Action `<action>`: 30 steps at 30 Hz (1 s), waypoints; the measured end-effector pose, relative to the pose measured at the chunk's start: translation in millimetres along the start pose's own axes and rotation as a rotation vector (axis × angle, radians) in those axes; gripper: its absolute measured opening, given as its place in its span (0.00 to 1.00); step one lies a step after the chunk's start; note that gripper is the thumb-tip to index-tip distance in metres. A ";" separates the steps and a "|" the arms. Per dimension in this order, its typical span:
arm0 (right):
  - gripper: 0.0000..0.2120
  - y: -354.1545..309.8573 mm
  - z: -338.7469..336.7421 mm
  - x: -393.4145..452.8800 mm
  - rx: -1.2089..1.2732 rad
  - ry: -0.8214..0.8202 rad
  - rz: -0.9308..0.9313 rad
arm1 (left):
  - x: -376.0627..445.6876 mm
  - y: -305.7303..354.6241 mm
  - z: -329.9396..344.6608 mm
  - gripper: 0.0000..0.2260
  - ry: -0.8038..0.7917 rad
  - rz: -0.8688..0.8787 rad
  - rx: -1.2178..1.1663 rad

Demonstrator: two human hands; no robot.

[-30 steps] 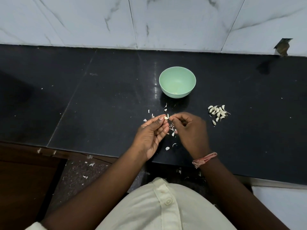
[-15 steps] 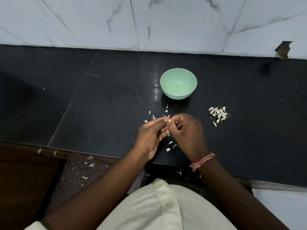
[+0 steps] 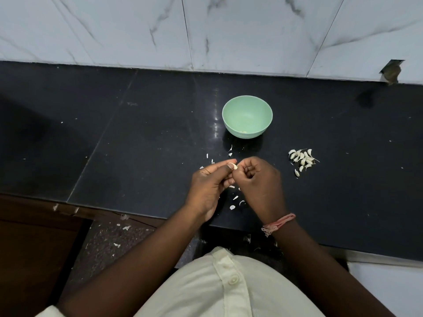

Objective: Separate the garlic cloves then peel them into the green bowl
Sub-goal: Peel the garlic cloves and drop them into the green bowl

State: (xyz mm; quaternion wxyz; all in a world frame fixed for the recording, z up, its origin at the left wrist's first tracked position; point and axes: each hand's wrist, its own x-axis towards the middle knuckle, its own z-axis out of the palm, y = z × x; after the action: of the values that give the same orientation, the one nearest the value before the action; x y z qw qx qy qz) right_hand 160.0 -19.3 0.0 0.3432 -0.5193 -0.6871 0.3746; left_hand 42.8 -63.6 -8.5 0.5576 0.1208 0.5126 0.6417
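Observation:
A garlic clove (image 3: 233,166) is pinched between the fingertips of my left hand (image 3: 209,186) and my right hand (image 3: 258,181), just above the black counter (image 3: 137,145). My right fingers are curled tight against the clove. The green bowl (image 3: 247,116) stands upright a short way beyond my hands, with a small pale piece at its bottom. A pile of several unpeeled garlic cloves (image 3: 302,160) lies on the counter to the right of my right hand.
White peel scraps (image 3: 233,203) are scattered on the counter under and around my hands, and more lie on the floor at the lower left. A marble wall (image 3: 206,30) backs the counter. The counter's front edge runs just below my wrists.
My right hand has closed in on the left hand and its fingers have curled tighter around the clove. Both hands stay in the same spot above the counter.

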 end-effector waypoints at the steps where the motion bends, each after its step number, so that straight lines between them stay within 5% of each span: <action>1: 0.04 -0.6 0.2 -0.2 0.035 -0.007 0.035 | 0.4 0.5 0.2 0.09 -0.007 -0.001 -0.004; 12: 0.03 -6.9 -3.2 2.8 0.333 -0.008 0.231 | -1.4 3.1 -1.4 0.08 -0.024 0.017 0.027; 20: 0.11 7.8 -5.3 5.7 0.214 -0.033 0.184 | -3.8 3.9 -3.7 0.09 -0.018 -0.016 -0.104; 24: 0.10 7.4 -5.8 4.3 0.062 0.026 0.104 | -5.6 3.8 -4.1 0.09 -0.025 -0.049 -0.138; 30: 0.05 8.9 -6.7 5.8 0.157 -0.021 0.097 | -6.7 1.9 -6.3 0.09 -0.012 -0.054 -0.136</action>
State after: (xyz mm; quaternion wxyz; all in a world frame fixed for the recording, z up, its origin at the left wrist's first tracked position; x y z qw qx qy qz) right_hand 168.5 -11.0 -4.0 0.3571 -0.5193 -0.6334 0.4491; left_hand 39.4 -72.3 -7.0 0.5847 0.0728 0.4676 0.6590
